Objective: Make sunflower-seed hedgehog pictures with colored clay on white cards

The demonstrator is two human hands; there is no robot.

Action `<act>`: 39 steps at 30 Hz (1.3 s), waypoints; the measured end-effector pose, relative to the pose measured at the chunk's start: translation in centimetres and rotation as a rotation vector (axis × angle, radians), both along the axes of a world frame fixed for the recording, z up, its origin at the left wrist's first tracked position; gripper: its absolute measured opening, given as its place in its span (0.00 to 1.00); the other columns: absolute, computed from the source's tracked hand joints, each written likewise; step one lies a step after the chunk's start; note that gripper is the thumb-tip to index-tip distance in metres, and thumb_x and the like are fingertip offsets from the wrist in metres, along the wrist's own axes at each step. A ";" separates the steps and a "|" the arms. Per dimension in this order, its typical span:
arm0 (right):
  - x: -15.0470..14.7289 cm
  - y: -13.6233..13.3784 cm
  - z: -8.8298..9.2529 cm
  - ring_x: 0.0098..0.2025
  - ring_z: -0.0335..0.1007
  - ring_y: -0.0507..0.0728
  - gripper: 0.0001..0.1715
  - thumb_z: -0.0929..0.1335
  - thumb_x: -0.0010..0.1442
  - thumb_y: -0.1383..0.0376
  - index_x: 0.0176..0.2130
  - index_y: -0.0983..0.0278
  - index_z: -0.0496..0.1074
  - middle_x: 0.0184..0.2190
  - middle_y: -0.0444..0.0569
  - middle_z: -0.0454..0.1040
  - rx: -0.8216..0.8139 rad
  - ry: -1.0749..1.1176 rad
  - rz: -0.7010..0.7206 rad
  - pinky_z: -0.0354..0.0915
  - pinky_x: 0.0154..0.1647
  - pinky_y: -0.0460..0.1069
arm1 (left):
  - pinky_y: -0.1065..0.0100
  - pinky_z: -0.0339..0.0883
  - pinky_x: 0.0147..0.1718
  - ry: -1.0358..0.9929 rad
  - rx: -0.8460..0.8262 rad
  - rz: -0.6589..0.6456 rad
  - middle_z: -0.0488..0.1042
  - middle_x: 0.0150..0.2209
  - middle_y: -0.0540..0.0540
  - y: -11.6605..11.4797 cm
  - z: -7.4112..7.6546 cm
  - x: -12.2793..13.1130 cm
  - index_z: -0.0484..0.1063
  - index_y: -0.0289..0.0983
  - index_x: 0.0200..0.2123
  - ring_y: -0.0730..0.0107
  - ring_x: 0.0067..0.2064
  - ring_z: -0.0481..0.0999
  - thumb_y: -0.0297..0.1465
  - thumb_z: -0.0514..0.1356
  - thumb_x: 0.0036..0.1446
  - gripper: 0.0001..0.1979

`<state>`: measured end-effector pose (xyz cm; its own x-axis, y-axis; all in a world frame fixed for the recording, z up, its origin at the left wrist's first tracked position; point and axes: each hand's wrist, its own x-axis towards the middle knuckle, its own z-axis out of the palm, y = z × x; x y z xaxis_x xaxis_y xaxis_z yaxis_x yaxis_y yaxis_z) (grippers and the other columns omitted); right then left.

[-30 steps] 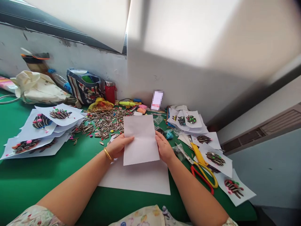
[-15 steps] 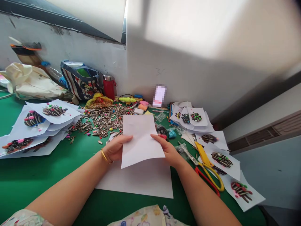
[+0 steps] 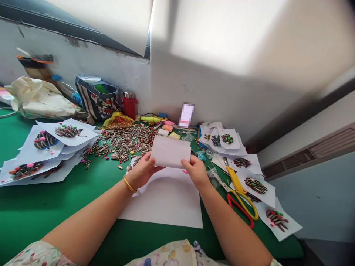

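Between my two hands is a small white sheet of paper (image 3: 171, 150), folded over so that its near edge shows as a bend. My left hand (image 3: 142, 170) pinches its left side, thumb on top and fingers beneath. On the right side, my right hand (image 3: 195, 171) grips it the same way. Below lies a larger white sheet (image 3: 169, 205) on the green table (image 3: 91, 207). Sunflower seeds (image 3: 129, 140) are heaped just beyond my left hand, mixed with small coloured bits. Scissors (image 3: 241, 203) with red and yellow handles rest right of my right forearm.
Paper cards bearing seed pictures (image 3: 69, 131) are stacked at left; more cards (image 3: 256, 184) lie at right beside a yellow utility knife (image 3: 235, 179). A red flask (image 3: 129, 106), a striped bag (image 3: 98, 98) and a phone (image 3: 186, 115) stand along the wall.
The small sheet, flat and longer half a second ago, is now folded over into a shorter piece. Both hands have shifted slightly and the view has moved a little.
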<state>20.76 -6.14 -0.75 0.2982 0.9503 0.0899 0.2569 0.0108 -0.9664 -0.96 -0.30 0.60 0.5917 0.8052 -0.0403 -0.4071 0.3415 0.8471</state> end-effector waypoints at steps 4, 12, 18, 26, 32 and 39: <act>-0.2 0.6 0.8 0.33 0.67 0.55 0.19 0.72 0.52 0.51 0.36 0.62 0.71 0.31 0.45 0.73 -0.029 -0.019 0.046 0.65 0.33 0.49 | 0.63 0.73 0.43 0.185 -0.033 0.234 0.77 0.51 0.41 0.3 -0.7 0.3 0.71 0.39 0.50 0.55 0.50 0.76 0.40 0.73 0.42 0.31; 0.8 0.7 1.3 0.49 0.70 0.59 0.43 0.73 0.52 0.55 0.63 0.57 0.57 0.49 0.51 0.72 0.044 0.296 0.134 0.68 0.47 0.53 | 0.60 0.73 0.41 0.232 0.023 0.144 0.78 0.47 0.38 0.2 -1.0 0.4 0.72 0.34 0.49 0.55 0.45 0.78 0.41 0.72 0.42 0.31; 1.9 0.1 0.6 0.42 0.72 0.58 0.27 0.75 0.48 0.58 0.48 0.58 0.72 0.44 0.49 0.76 -0.008 0.307 0.130 0.70 0.39 0.51 | 0.59 0.72 0.44 0.360 0.113 0.124 0.79 0.45 0.38 -0.4 -0.8 0.7 0.74 0.33 0.45 0.54 0.45 0.78 0.42 0.72 0.42 0.29; 1.6 -0.3 1.4 0.29 0.70 0.55 0.19 0.75 0.47 0.54 0.36 0.63 0.76 0.31 0.47 0.77 -0.114 0.159 0.083 0.65 0.28 0.48 | 0.66 0.69 0.36 0.471 0.246 0.122 0.79 0.42 0.41 -0.5 -0.6 0.6 0.75 0.34 0.44 0.58 0.40 0.76 0.45 0.68 0.48 0.25; 2.0 -0.2 1.1 0.31 0.70 0.56 0.19 0.73 0.50 0.51 0.35 0.63 0.77 0.32 0.48 0.77 -0.100 0.132 0.086 0.64 0.29 0.48 | 0.69 0.65 0.31 0.483 0.223 0.131 0.77 0.33 0.46 -0.3 -0.7 0.6 0.76 0.34 0.37 0.65 0.33 0.74 0.47 0.66 0.49 0.22; 2.1 -0.2 0.6 0.31 0.69 0.55 0.16 0.71 0.54 0.54 0.36 0.62 0.77 0.32 0.47 0.76 -0.102 0.061 0.141 0.63 0.30 0.48 | 0.71 0.60 0.26 0.561 0.251 0.178 0.74 0.28 0.48 -0.1 -0.8 0.5 0.75 0.33 0.32 0.69 0.28 0.69 0.48 0.65 0.48 0.22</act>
